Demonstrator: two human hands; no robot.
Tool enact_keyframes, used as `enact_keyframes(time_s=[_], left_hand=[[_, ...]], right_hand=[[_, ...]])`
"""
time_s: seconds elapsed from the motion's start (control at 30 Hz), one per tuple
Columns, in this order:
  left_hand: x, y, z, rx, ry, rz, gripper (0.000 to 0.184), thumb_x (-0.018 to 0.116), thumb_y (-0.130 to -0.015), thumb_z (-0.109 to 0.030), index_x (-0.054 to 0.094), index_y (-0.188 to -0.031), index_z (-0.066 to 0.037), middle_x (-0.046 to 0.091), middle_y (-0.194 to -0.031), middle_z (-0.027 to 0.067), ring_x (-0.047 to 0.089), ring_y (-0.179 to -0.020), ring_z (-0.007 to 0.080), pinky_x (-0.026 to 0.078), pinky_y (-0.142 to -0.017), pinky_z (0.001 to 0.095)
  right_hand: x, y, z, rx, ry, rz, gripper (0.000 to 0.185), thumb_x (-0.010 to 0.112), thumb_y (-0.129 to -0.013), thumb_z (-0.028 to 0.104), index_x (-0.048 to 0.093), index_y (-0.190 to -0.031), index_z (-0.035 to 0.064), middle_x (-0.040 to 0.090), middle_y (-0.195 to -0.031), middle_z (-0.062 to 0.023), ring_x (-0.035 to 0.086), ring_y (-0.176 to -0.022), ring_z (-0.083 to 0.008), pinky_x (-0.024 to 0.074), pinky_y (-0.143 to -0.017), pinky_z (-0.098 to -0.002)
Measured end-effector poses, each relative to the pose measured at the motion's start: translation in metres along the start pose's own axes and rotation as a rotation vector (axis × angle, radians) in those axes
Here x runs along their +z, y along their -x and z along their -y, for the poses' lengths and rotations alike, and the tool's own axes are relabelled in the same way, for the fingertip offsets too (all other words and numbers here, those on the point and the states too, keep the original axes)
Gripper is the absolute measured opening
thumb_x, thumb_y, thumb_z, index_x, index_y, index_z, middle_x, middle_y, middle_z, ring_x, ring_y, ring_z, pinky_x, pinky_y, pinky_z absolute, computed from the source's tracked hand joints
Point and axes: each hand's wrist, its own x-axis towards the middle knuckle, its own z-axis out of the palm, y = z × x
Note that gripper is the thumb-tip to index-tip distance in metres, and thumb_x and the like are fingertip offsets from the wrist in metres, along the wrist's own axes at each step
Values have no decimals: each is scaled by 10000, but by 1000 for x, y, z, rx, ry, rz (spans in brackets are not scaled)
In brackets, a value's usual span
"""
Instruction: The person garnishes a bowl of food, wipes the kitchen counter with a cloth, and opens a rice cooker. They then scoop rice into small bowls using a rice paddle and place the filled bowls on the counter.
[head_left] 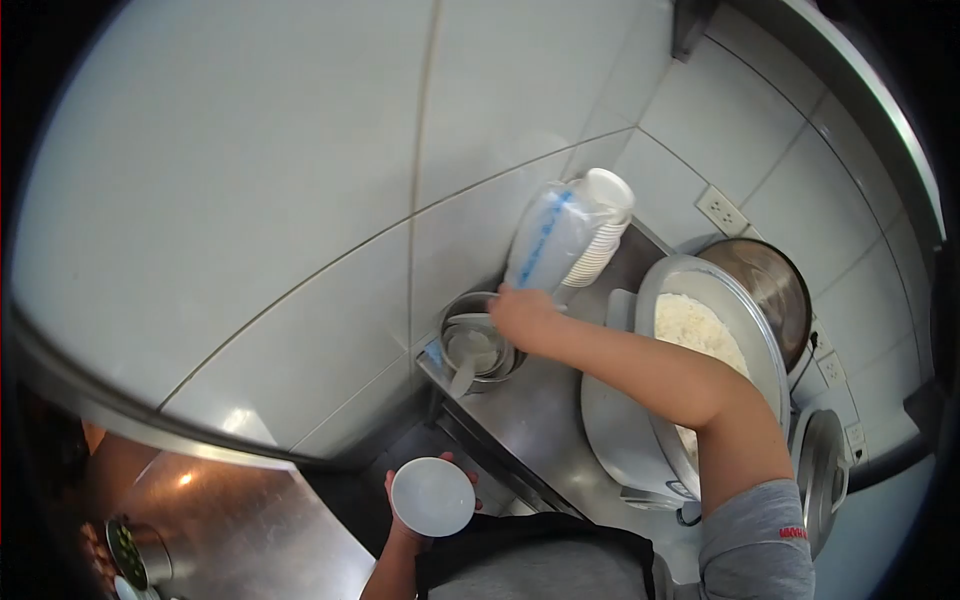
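My left hand (403, 529) grips a small white bowl (432, 497) from beneath, fingers curled around its sides; the bowl's inside looks bare. My right arm stretches past the rice cooker, and my right hand (525, 318) is closed at the rim of a round metal pot (451, 318). Whatever its fingers hold is mostly hidden; a pale, flat end sticks out beside the hand. Inside the pot are a ladle-like utensil (464, 374) and cloudy contents. Close behind my right hand lies a plastic-sleeved stack of white cups (592, 252).
A large open rice cooker (650, 290) with white rice (695, 325) stands on the steel counter (545, 410), partly under my forearm. A round lid (765, 290) leans by the tiled wall. Another steel counter (240, 520) at lower left bears a container of green pieces (125, 555).
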Motion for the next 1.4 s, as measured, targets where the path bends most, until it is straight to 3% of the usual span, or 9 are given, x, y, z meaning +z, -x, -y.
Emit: enact_keyframes(time_s=[0.13, 0.33, 0.4, 0.5, 0.57, 0.63, 0.8, 0.93, 1.4], left_hand=[[9, -22, -7, -52, -64, 41, 935, 273, -731, -799, 407, -1350, -111, 495, -1232, 299, 537, -1030, 499, 428, -862, 602], [9, -43, 1, -85, 85, 71, 961, 326, -721, -800, 353, -1385, -107, 456, -1274, 305, 485, -1113, 497, 375, -893, 663], [-2, -49, 0, -78, 63, 4, 970, 339, -719, -801, 337, -1395, -105, 433, -1291, 311, 461, -1148, 491, 360, -894, 682], [-6, -65, 0, -142, -162, 198, 975, 355, -720, -796, 318, -1404, -102, 405, -1303, 325, 431, -1182, 484, 349, -885, 700], [9, -74, 11, -141, -26, 95, 983, 365, -715, -799, 308, -1410, -107, 403, -1297, 332, 432, -1177, 492, 347, -883, 703], [18, -88, 18, -161, -21, 110, 990, 377, -710, -801, 304, -1411, -105, 401, -1293, 338, 436, -1168, 500, 345, -883, 703], [24, -128, 37, -258, -75, 336, 997, 410, -702, -797, 310, -1402, -95, 405, -1282, 347, 460, -1130, 514, 352, -883, 694], [22, -131, 47, -233, -117, 163, 968, 416, -708, -788, 341, -1385, -100, 436, -1248, 346, 486, -1083, 521, 385, -847, 671], [69, -128, 47, -203, -96, 209, 955, 383, -698, -833, 387, -1353, -138, 477, -1204, 322, 553, -877, 545, 460, -711, 595]], right_hand=[[-39, 37, -25, -78, 85, -164, 189, 602, -783, 108, 674, -951, 63, 680, -936, -104, 666, -878, -267, 535, -735, -372], [-100, 164, -159, 309, -274, -420, 170, 489, -852, 134, 623, -937, 74, 642, -833, -177, 627, -839, -339, 495, -688, -447], [-71, 199, -218, 429, -204, -507, 167, 490, -854, 130, 624, -943, 87, 636, -796, -174, 627, -811, -335, 494, -664, -437], [-22, 224, -268, 580, -32, -190, 176, 494, -855, 134, 642, -948, 107, 653, -868, -127, 625, -873, -292, 455, -782, -472], [19, 226, -282, 623, 156, 20, 176, 504, -845, 130, 651, -941, 117, 657, -904, -92, 614, -925, -252, 415, -870, -482], [63, 213, -295, 562, 316, -225, 163, 540, -798, 121, 650, -918, 131, 645, -879, -51, 587, -956, -206, 353, -929, -449], [88, 186, -276, 319, 407, -422, 170, 566, -749, 109, 640, -900, 88, 604, -816, -12, 520, -979, -164, 333, -943, -403], [84, 193, -255, 200, 360, -434, 169, 570, -726, 93, 639, -875, 53, 578, -775, -14, 513, -900, -165, 339, -925, -395], [92, 244, -166, 167, 305, -476, 109, 587, -679, 122, 632, -751, 54, 537, -704, -30, 482, -814, -192, 362, -881, -362]])
